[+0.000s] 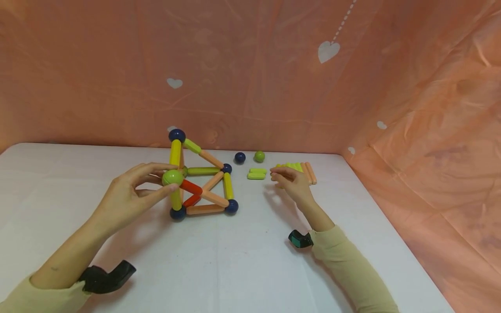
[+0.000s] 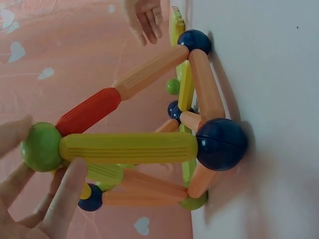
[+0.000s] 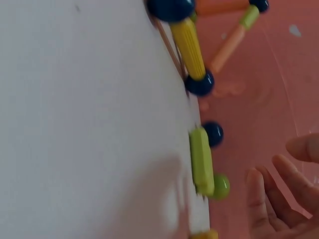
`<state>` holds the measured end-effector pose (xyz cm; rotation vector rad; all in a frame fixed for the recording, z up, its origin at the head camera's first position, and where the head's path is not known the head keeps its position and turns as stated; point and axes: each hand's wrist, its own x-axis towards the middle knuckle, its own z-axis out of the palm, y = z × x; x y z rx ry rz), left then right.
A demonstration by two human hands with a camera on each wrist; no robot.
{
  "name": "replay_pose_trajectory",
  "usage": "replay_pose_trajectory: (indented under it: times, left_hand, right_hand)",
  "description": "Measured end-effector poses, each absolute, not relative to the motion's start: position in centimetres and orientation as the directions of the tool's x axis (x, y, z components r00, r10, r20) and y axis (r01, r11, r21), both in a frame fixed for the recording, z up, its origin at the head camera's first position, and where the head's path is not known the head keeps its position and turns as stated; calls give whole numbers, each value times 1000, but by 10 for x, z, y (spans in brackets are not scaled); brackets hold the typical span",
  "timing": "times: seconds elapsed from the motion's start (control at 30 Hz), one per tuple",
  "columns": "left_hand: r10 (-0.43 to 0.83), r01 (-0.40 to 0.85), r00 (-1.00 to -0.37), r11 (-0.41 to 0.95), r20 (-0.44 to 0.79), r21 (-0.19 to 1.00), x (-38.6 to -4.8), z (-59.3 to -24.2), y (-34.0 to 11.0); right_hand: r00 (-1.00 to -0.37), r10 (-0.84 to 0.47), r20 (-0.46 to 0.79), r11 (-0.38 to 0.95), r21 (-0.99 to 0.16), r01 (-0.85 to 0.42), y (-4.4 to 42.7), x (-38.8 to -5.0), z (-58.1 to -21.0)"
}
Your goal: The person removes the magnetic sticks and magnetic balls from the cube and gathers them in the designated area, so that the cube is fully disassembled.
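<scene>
A frame of magnetic sticks and balls stands on the table's left half, with navy and green balls at its corners. At its near upper corner my left hand pinches a green ball between thumb and fingers. From that ball a red stick and a yellow stick run off. My right hand hovers with loosely bent fingers, holding nothing visible, by a row of yellow-green and orange sticks that it partly hides. In the right wrist view its fingers are apart from the pieces.
Two short light-green sticks lie between the frame and my right hand. Behind them sit a loose navy ball and a loose green ball. A pink curtain hangs along the table's back and right side.
</scene>
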<state>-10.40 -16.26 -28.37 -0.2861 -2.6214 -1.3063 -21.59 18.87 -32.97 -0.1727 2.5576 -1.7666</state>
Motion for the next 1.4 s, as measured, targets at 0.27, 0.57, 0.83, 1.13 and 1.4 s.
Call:
replay_pose_trajectory:
  times: [0.27,0.57,0.83,1.13,1.4]
  left_hand:
    - [69,304,-944,568,323,765,-118,-285,-162]
    - [97,311,-949,435,299,845,-158,-287,-165]
    - [154,269,-962,411,225,871,-172,-287,-163]
    - [150,243,-970,489,193,838,-167,-287,-168]
    - [148,291,-956,592,253,752,-149,-286,-180]
  right_hand:
    - [-954,-300,15,386,-912,-136,167,-203,-335]
    - [-836,-546,-51,360,-916,-179,146,-188,-337]
    - [-806,-584,-99,443,-871,-214,132,-183,-343]
    - [-795,-600,-85,501,-815,-291,126,-185,-342]
    - [-797,-602,-51,568,-729,-382,125,-207,-340]
